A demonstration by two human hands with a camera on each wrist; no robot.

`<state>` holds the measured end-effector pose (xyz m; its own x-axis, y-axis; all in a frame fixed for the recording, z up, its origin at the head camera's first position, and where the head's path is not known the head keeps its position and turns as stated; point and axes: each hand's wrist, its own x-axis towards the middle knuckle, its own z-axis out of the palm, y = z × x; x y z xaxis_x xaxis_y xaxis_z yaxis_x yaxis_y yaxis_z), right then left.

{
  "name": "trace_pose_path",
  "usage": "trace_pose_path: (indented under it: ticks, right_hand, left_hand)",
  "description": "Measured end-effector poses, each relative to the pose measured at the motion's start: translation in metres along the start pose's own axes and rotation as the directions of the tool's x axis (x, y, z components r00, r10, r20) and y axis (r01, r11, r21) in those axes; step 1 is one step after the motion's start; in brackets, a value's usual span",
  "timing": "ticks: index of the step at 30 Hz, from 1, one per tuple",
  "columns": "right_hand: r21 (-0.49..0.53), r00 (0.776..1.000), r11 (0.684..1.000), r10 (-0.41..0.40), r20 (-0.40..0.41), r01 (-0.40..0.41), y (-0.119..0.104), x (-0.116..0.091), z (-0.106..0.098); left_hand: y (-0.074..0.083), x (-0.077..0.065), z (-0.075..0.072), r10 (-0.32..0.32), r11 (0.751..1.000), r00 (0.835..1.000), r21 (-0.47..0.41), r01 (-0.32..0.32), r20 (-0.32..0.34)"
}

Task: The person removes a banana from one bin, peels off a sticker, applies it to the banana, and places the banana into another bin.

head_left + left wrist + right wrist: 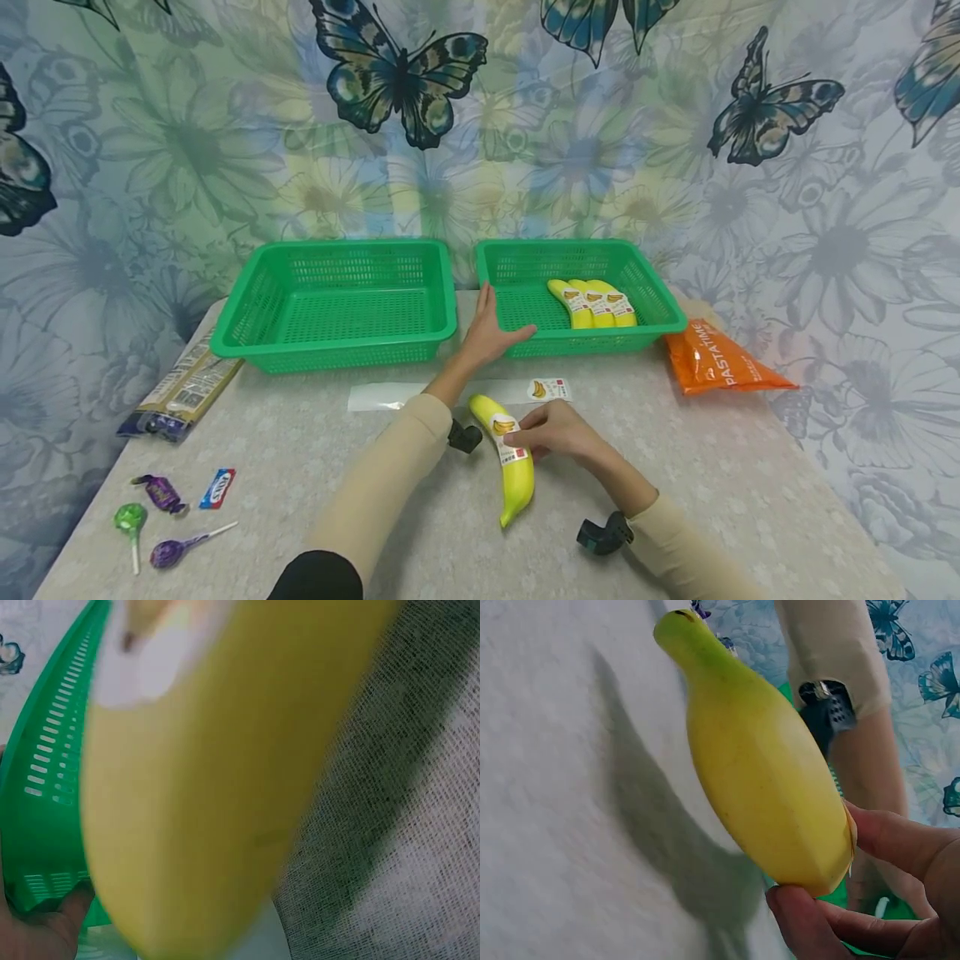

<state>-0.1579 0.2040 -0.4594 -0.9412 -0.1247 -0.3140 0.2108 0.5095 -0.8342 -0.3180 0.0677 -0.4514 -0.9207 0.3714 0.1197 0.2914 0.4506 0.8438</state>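
My right hand point(561, 429) pinches a yellow banana point(517, 487) at its middle, between thumb and fingers. A white printed label point(510, 453) wraps across the banana, and the right wrist view shows the fingers at that end of the fruit point(765, 780), above its shadow. Farther forward, my left hand point(487, 335) touches the near left corner of the right green basket point(577, 344), fingers straight along its side and thumb spread toward the front rim. Several labelled bananas point(597, 308) lie side by side inside that basket. The banana point(202, 802) fills most of the left wrist view.
A second green basket point(337, 358) stands at left. Between baskets and banana lies a pale backing strip point(382, 396) with one banana sticker point(549, 389). An orange bag point(716, 358) sits right; a gold packet point(187, 387), lollipops point(167, 553) and wrapped candies point(217, 488) lie left.
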Motion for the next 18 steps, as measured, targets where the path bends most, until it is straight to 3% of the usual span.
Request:
trace_pose_path:
  ticks: [7, 12, 18]
  right_hand:
    - [-0.07, 1.0, 0.997, 0.018, -0.018, -0.019, -0.019, -0.009, -0.037]
    - [-0.123, 0.998, 0.992, -0.028, 0.062, 0.035, -0.034, -0.016, -0.062]
    - [-0.15, 0.994, 0.988, -0.015, 0.111, 0.032, -0.058, -0.02, -0.093]
  left_hand:
    - [-0.001, 0.001, 0.0, 0.003, 1.0, 1.0, -0.023, -0.003, 0.005]
    - [-0.003, 0.001, -0.001, 0.011, 0.999, 1.0, -0.034, -0.011, -0.01]
    - [-0.004, 0.001, 0.0, 0.021, 0.999, 1.0, -0.046, -0.022, -0.004]
